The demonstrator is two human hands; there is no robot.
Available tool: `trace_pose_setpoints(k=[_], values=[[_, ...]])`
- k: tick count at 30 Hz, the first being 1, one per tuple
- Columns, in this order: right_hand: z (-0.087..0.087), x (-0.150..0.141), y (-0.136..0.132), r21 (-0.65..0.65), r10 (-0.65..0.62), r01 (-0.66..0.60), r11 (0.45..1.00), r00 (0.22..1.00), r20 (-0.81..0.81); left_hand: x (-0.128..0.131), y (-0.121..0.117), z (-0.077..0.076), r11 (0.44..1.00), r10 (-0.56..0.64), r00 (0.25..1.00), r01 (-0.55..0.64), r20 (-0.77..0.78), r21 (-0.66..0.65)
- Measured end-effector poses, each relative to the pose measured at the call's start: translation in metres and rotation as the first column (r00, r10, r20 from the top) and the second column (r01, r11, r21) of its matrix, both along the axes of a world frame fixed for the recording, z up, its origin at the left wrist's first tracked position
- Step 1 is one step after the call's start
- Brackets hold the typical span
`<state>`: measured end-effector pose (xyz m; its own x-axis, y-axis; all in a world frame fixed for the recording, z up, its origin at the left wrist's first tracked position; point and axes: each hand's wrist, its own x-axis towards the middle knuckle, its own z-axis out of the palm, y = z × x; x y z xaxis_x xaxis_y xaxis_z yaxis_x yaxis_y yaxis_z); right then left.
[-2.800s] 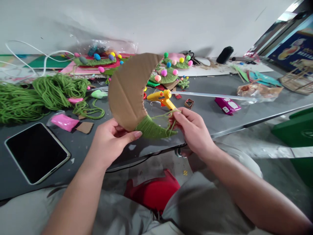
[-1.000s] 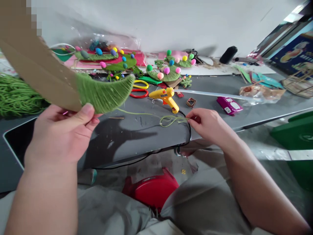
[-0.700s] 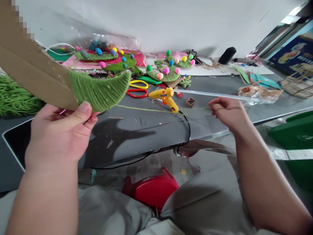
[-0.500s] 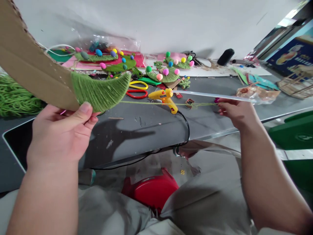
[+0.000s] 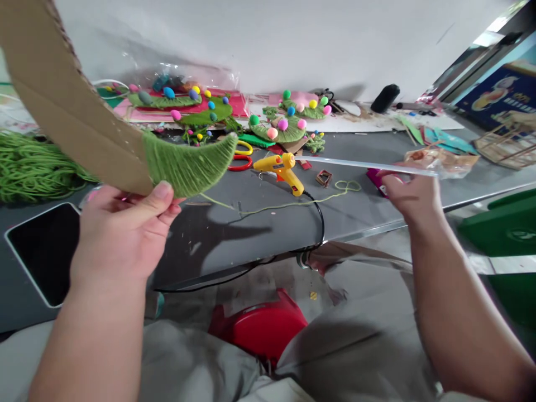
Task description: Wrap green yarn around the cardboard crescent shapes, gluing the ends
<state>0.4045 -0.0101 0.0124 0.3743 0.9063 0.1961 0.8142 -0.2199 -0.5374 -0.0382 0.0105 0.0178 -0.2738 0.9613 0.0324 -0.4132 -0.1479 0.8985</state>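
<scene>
My left hand (image 5: 129, 223) pinches a curved cardboard crescent (image 5: 96, 123), thumb in front and fingers behind. Green yarn (image 5: 190, 164) is wound closely around its pointed end. From the wrapping a loose yarn tail (image 5: 268, 210) runs slack over the table and finishes in a small loop. My right hand (image 5: 412, 192) has its fingers around a small magenta object (image 5: 377, 181) at the table's right side; the hand covers part of it. Between the hands lies a yellow glue gun (image 5: 285, 170), with a long clear glue stick (image 5: 355, 163) reaching toward my right hand.
A green yarn heap (image 5: 37, 164) and a black-screened tablet (image 5: 44, 254) lie left. Yarn-covered shapes with pompoms (image 5: 280, 131) line the wall. Scissors with red and yellow handles (image 5: 243, 162) lie behind the glue gun, whose black cord (image 5: 322, 223) hangs over the edge. A red stool (image 5: 259, 324) stands below.
The yarn tail, stretched taut to my right hand before, has been let go and lies slack. My right hand has taken hold of the magenta object. The cardboard crescent has shifted slightly right.
</scene>
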Motion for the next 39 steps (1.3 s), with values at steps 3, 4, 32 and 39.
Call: trace_pose_setpoints(k=[3,4,32,39], values=[[0.002,-0.051,-0.016,-0.13,0.21,-0.212,0.969,0.977,-0.03,0.012,-0.006,-0.002,0.998,-0.046,0.999,0.048,0.029,-0.051],[0.003,-0.072,-0.022,-0.181,0.334,-0.343,0.922,0.939,-0.08,0.017,-0.008,-0.002,0.994,-0.067,0.997,0.07,0.049,-0.082],[-0.009,-0.186,-0.02,0.248,0.683,-0.867,0.432,0.135,-0.717,0.032,-0.024,-0.02,0.495,-0.858,0.502,0.864,0.11,-0.088],[0.011,-0.181,-0.026,0.145,0.784,-0.871,0.469,0.334,-0.524,0.025,-0.024,-0.014,0.486,-0.873,0.488,0.867,-0.013,-0.113]])
